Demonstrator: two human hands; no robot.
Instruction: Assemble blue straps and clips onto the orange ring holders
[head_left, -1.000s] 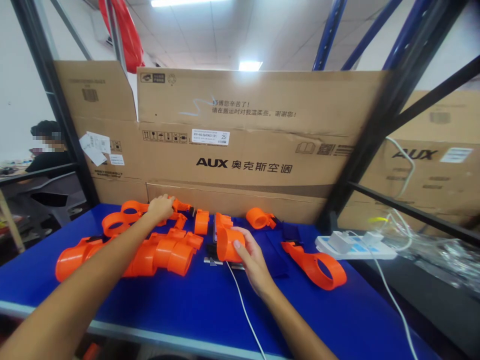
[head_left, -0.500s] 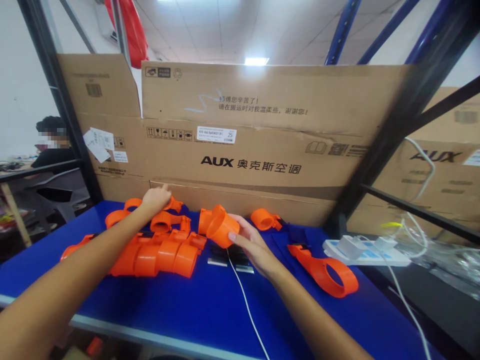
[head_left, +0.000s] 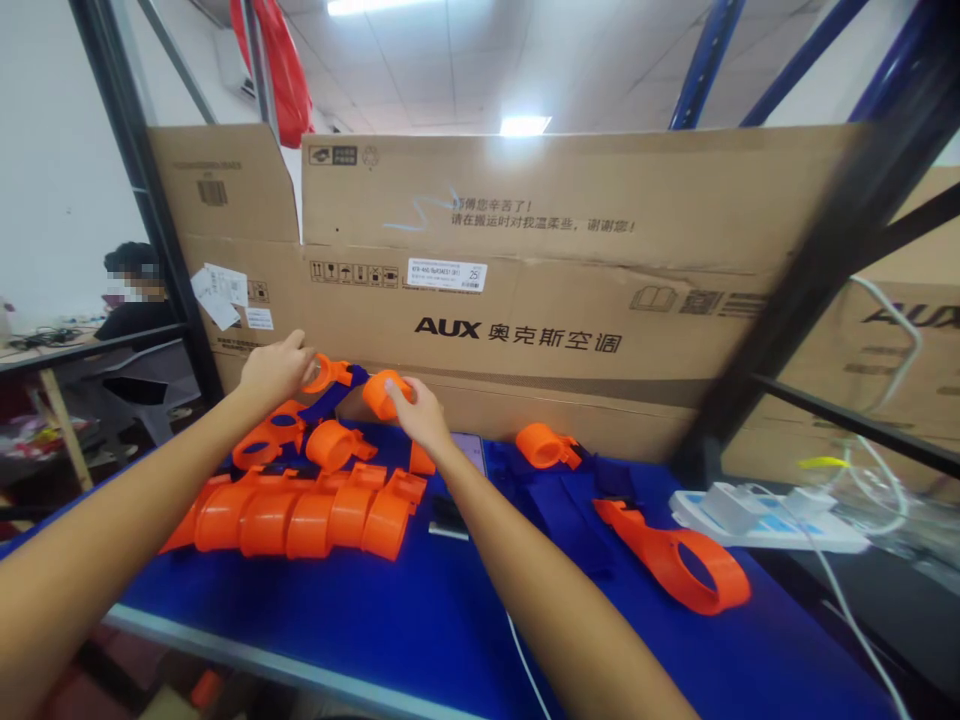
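Observation:
My left hand (head_left: 274, 368) is raised above the blue table (head_left: 420, 610), fingers closed on a small orange ring piece (head_left: 328, 372) with a blue strap (head_left: 324, 400) hanging from it. My right hand (head_left: 424, 413) is lifted beside it, closed on an orange plastic cup-shaped ring (head_left: 380, 393). The two hands are close together in front of the cardboard box. Below them lie a row of joined orange cuffs (head_left: 300, 515) and more orange rings (head_left: 334, 445).
A large AUX cardboard box (head_left: 517, 290) stands along the table's back. An orange cuff with strap (head_left: 675, 565) and another orange ring (head_left: 546, 446) lie to the right. A white power strip (head_left: 765, 510) with cables sits far right. A seated person (head_left: 131, 300) is at left.
Both hands have risen off the table and come together. The right hand carried the orange cup leftward and up; the left lifted a ring with its blue strap.

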